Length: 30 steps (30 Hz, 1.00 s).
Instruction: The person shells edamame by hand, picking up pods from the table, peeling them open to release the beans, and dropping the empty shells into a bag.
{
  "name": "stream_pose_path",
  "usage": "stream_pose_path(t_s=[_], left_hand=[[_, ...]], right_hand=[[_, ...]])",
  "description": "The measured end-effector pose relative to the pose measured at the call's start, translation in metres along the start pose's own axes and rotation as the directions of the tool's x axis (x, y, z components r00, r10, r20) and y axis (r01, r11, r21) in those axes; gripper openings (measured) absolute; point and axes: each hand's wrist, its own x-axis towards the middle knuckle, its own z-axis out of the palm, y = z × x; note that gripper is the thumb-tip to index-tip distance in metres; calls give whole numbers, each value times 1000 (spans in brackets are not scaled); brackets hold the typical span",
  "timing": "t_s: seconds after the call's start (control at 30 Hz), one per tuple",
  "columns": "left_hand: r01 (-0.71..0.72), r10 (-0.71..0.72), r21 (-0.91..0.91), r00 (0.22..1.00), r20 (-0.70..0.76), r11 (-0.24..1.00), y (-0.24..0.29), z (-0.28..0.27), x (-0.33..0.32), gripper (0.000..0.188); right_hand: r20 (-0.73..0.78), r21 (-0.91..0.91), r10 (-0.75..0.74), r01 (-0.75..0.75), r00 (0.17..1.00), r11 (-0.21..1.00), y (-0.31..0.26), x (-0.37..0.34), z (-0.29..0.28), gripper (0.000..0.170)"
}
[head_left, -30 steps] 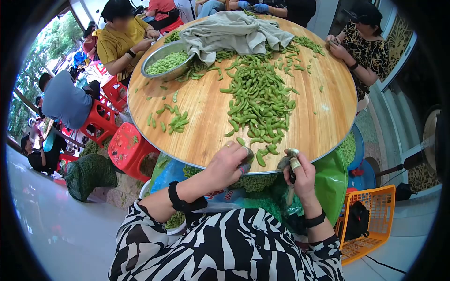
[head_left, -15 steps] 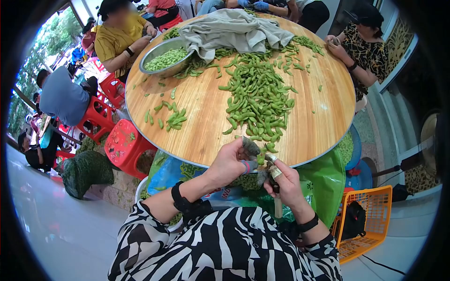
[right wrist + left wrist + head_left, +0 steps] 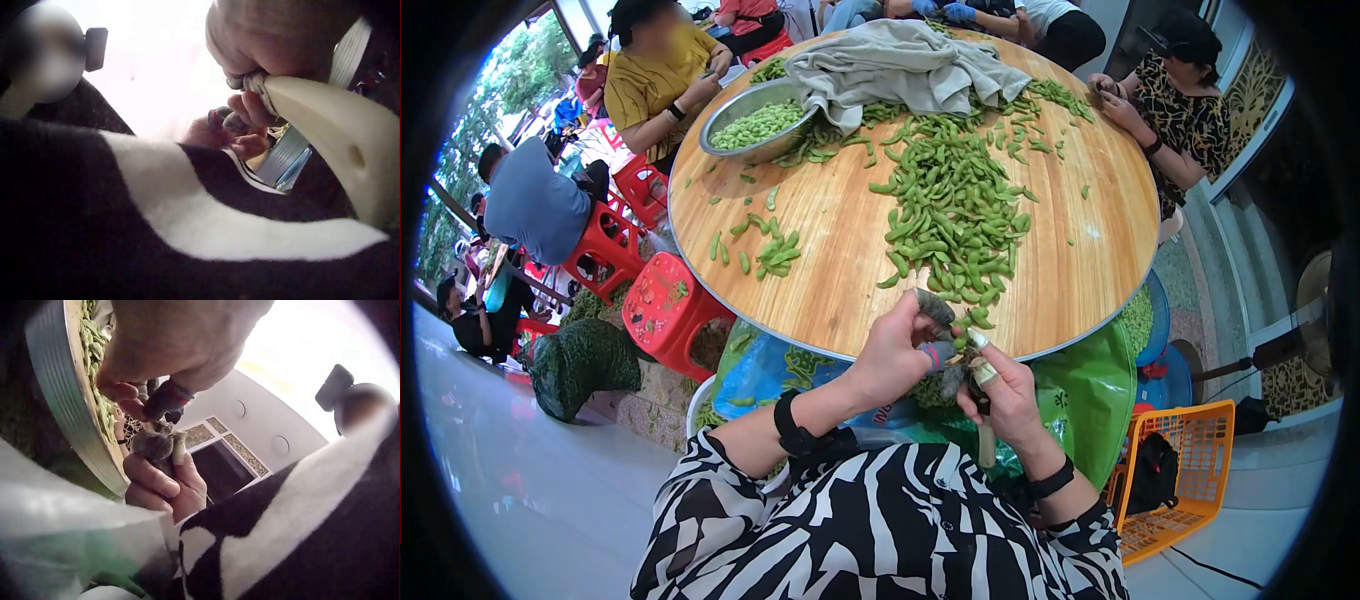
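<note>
My left hand (image 3: 892,345), with grey covers on its thumb and a finger, is held at the table's near edge, fingers curled around a green edamame pod (image 3: 961,341). Right beside it, my right hand (image 3: 1008,398) grips a tool with a cream handle (image 3: 312,103) that has a hole near its end; its working end is hidden by the fingers. White wrapping covers the right thumb. In the left wrist view, the covered fingertips (image 3: 164,403) of both hands come close together. A heap of edamame pods (image 3: 955,215) lies just beyond them.
The round wooden table (image 3: 820,290) carries a metal bowl (image 3: 765,150) of shelled beans, a grey cloth (image 3: 910,70) and a small pod group (image 3: 775,255). A red stool (image 3: 670,310) stands left, an orange crate (image 3: 1180,480) right. Other people sit around the table.
Both hands have come together at the table edge; they were apart a second ago. The left hand has picked up a pod, and the right has moved left with the tool.
</note>
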Motion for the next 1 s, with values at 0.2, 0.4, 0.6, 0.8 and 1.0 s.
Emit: stream_pose_path(t_s=[0.2,0.4,0.6,0.8,1.0], left_hand=[[-56,55,81,998,5,995,-1,1,-1,34],[-19,21,-74,1000,16,997,0,0,3,33],[273,-247,-437,962,117,857,6,-1,6,34],[76,-67,-71,990,126,995,-14,11,0,37],[-48,-23,464,989,147,884,26,-4,-24,26]], right_hand=[[-46,-28,2,-3,999,1000,-3,-2,2,40],[-101,-103,-89,79,991,992,0,0,2,36],[178,-634,-505,491,845,598,0,3,-14,39],[126,-607,-489,457,863,650,10,-6,-11,40],[190,-710,-337,366,922,602,2,-16,-15,34]])
